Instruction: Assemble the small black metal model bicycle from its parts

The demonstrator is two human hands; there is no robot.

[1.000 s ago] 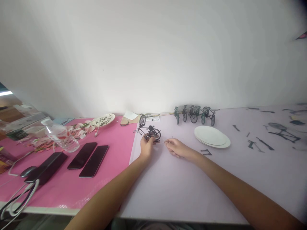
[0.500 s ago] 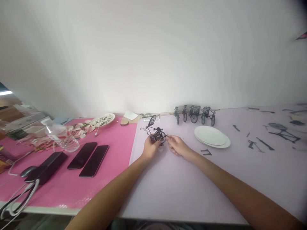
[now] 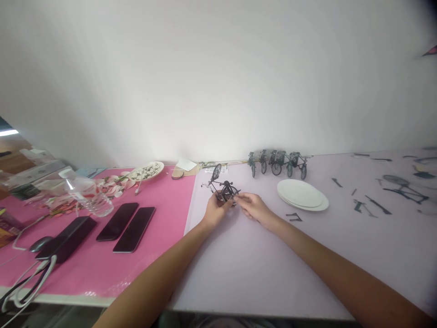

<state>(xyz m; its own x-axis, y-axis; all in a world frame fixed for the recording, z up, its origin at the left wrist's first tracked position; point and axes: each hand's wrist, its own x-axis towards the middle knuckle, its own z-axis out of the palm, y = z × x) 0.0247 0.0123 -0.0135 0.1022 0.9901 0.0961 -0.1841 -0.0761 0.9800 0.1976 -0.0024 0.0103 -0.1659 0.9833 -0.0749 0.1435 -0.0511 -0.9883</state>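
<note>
My left hand (image 3: pixel 215 211) grips a small black model bicycle (image 3: pixel 226 185) near its wheel and frame, above the pale tabletop. One wheel of the model points up and away from me; the other is close to my fingers. My right hand (image 3: pixel 251 206) is closed in a pinch right at the nearer wheel, its fingertips against the model. Whatever lies between those fingertips is too small to make out. To the right of my right hand, a small dark bracket-like part (image 3: pixel 294 217) lies flat on the table.
Several finished model bicycles (image 3: pixel 277 165) stand along the wall. White plates (image 3: pixel 302 195) lie stacked at right, with loose dark parts (image 3: pixel 378 205) beyond. On the pink left side are two phones (image 3: pixel 134 229), a plastic bottle (image 3: pixel 89 196), a power bank-like black box (image 3: pixel 66 239) and cables.
My right hand has moved slightly left, its fingertips now closer against the nearer wheel. My left hand keeps its hold on the model bicycle, almost unmoved.
</note>
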